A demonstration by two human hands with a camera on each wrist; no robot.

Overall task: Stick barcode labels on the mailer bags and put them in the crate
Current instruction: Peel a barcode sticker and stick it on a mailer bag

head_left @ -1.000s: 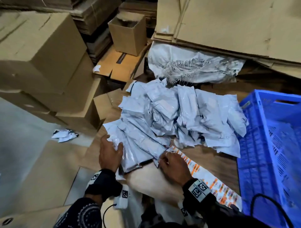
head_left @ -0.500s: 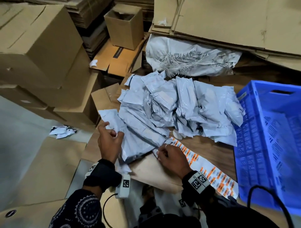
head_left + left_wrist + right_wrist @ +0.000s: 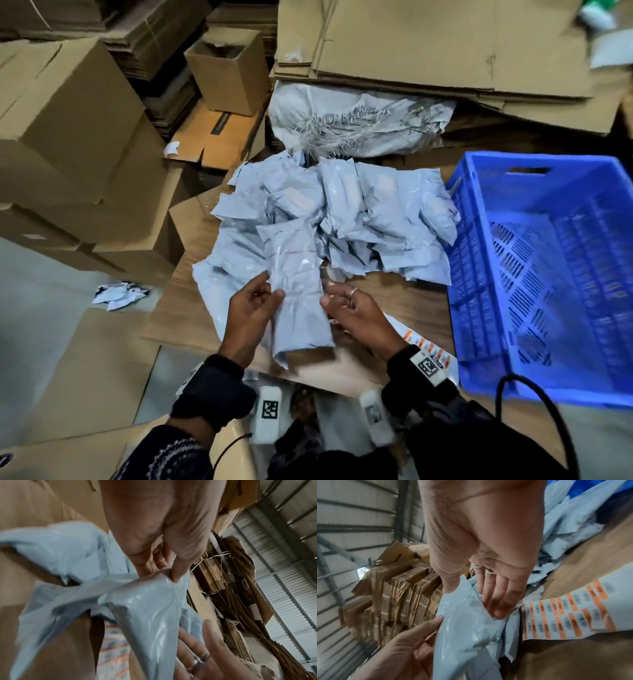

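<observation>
while my left hand pinches one grey mailer bag above the pile, my right hand touches it, fingers straight. blue crate stands right; barcode label sheet lies beneath.

One blue crate, one label sheet, two hands — mailer bags piled beyond counting.

Dim, bluish head view, edges bowed; both wrist views brighter, motion-blurred, glare streaking the plastic.

Head view looks steeply down; both blurry wrist views closely share the mailer bag.
</observation>
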